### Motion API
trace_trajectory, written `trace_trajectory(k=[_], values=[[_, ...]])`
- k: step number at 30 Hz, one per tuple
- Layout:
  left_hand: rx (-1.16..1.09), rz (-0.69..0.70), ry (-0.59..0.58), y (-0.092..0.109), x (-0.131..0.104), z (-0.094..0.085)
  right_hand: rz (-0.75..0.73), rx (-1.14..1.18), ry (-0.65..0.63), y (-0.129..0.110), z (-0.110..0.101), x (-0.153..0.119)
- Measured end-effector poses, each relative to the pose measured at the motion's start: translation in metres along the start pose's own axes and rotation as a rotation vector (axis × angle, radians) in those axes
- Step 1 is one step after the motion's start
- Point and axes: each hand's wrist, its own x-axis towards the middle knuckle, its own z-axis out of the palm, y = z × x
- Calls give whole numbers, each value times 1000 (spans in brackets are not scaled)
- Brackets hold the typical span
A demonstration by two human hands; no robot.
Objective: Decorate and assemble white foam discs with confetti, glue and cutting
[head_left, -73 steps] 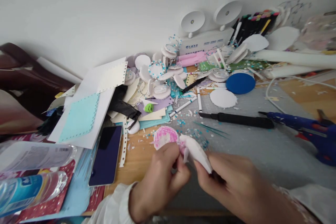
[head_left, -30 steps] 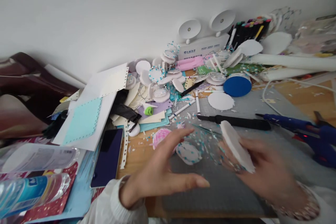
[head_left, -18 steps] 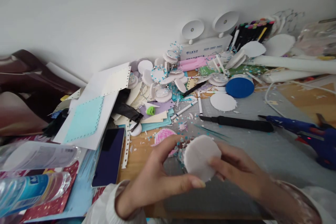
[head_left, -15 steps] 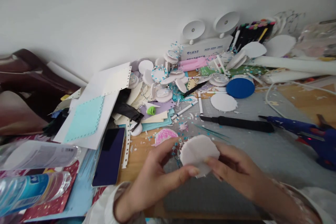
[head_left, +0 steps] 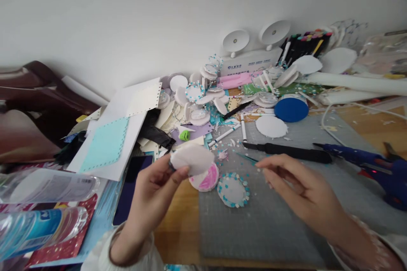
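Note:
My left hand (head_left: pixel 155 188) pinches a white round disc (head_left: pixel 193 159) between thumb and fingers, tilted above the mat. Below its right edge lies a pink and white coloured disc (head_left: pixel 206 180). A white disc ringed with blue and white bits (head_left: pixel 233 190) rests flat on the grey cutting mat (head_left: pixel 254 233), between my hands. My right hand (head_left: pixel 299 190) hovers over the mat with index finger and thumb apart, nothing visible between them. Its index fingertip is at the thin teal tweezers (head_left: pixel 246 157), whose far end the hand hides.
A black-handled craft knife (head_left: pixel 289 152) and a blue glue gun (head_left: pixel 365 163) lie to the right. Behind are a blue round lid (head_left: pixel 291 108), a white disc (head_left: pixel 271 126) and piled discs. A phone (head_left: pixel 132 190) and plastic bottles (head_left: pixel 41 228) are on the left.
My left hand has moved left and up with the white disc. My right hand has let go of it and moved right towards the tweezers. The blue-ringed disc now lies on the mat.

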Motion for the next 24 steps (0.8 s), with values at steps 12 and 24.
trace_trajectory(k=[12,24], values=[[-272,-85,-400,11,12,7,-14,11,0,26,14,-6],[399,656,-587,8,9,24,-554,-56,-24,7,6,-7]])
